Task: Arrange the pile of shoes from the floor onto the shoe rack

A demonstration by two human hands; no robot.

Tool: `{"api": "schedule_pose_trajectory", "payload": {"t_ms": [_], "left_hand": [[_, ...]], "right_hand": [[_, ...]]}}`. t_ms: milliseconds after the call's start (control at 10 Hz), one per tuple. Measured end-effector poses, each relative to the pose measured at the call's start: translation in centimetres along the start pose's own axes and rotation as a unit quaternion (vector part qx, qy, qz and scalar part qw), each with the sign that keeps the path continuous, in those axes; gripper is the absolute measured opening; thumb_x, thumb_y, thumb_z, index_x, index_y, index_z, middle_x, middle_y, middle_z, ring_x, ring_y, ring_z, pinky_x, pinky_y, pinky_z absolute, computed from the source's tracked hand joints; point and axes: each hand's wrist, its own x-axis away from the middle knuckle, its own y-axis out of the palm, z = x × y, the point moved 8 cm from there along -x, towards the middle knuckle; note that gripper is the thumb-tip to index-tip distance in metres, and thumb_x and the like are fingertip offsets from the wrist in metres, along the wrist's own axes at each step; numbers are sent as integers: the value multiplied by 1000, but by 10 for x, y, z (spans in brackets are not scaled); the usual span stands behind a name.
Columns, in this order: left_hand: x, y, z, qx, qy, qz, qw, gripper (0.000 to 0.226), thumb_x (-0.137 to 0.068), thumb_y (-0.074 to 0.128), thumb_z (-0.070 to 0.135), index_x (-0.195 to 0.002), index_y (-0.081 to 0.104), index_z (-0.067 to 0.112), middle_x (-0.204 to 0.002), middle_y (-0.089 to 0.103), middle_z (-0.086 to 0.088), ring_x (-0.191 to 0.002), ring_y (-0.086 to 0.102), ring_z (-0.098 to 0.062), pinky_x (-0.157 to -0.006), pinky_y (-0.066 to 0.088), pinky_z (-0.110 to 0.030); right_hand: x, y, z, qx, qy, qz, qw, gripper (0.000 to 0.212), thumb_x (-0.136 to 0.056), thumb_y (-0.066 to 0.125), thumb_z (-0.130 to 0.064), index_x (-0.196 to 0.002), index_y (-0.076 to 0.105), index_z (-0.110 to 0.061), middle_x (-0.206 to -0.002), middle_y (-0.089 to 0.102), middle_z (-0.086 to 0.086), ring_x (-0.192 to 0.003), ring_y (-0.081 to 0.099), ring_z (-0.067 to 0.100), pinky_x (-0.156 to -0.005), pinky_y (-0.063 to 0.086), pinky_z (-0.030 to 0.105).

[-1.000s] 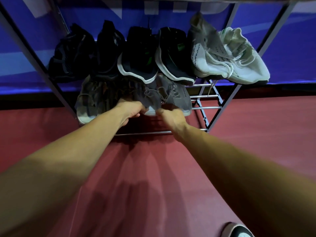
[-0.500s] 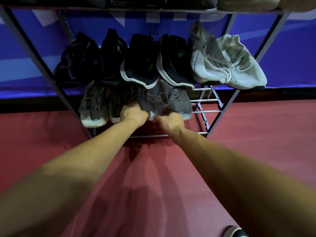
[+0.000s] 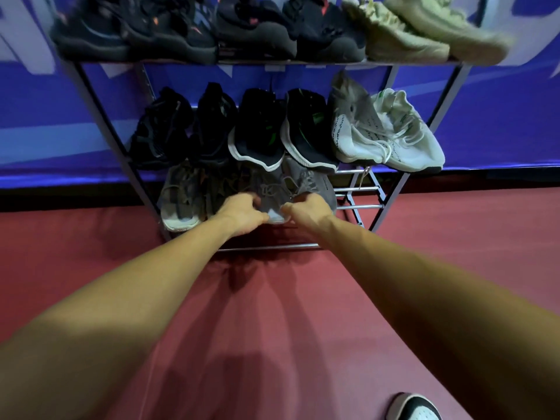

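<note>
Grey sneakers [image 3: 272, 190] are gripped at the heels by the curled left hand [image 3: 242, 212] and right hand [image 3: 309, 212]; best pushed in level, side by side, on the shoe rack [image 3: 357, 189] rails.

Left hand [image 3: 242, 212], right hand [image 3: 306, 212] grip grey shoes [image 3: 268, 189].

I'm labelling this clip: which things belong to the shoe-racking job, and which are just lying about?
Job: rack; grey shoes on its bottom shelf, gripped by left hand and right hand; shelved shoes above.
Just there: blue wall; floor; black-and-white shoe at the bottom edge, possibly worn.
</note>
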Motion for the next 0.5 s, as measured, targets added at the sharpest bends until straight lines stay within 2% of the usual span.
{"api": "schedule_pose_trajectory", "payload": {"t_ms": [100,200,300,400,500], "left_hand": [[16,-16,20,-14,8,-2,1000,28,-79,75,30,-105,70,20,-100,73,-6,-85,67,-26,-81,57,-33],[37,-26,49,-25,25,-16,999,25,-81,73,31,-102,71,18,-101,73,-9,-88,68,-27,-77,55,-32],[69,-30,77,-55,60,-49,995,27,-83,73,29,-107,71,16,-108,72,-10,-104,67,-28,-84,55,-33],[95,-51,106,-67,95,-49,992,31,-85,72,29,-113,70,14,-110,72,-8,-104,66,-25,-90,55,-33],[126,-95,136,-94,108,-11,990,36,-86,71,35,-118,67,19,-118,69,-4,-110,63,-22,-95,51,-32]], "right_hand": [[24,-16,-12,38,-15,-16,999,35,-84,69,-27,-107,71,0,-105,73,18,-100,69,34,-86,56,34],[51,-43,-29,65,-55,-7,996,15,-86,69,-23,-92,69,-9,-88,69,10,-82,64,25,-71,52,29],[76,-68,-49,85,-76,5,993,21,-83,71,-22,-92,72,-3,-84,68,11,-83,64,26,-74,50,35],[104,-90,-70,108,-90,19,990,28,-84,72,-27,-100,73,-4,-88,70,10,-87,66,27,-76,50,35],[132,-111,-101,147,-115,40,982,34,-84,72,-29,-111,69,-7,-102,69,10,-103,66,30,-78,49,33]]}}
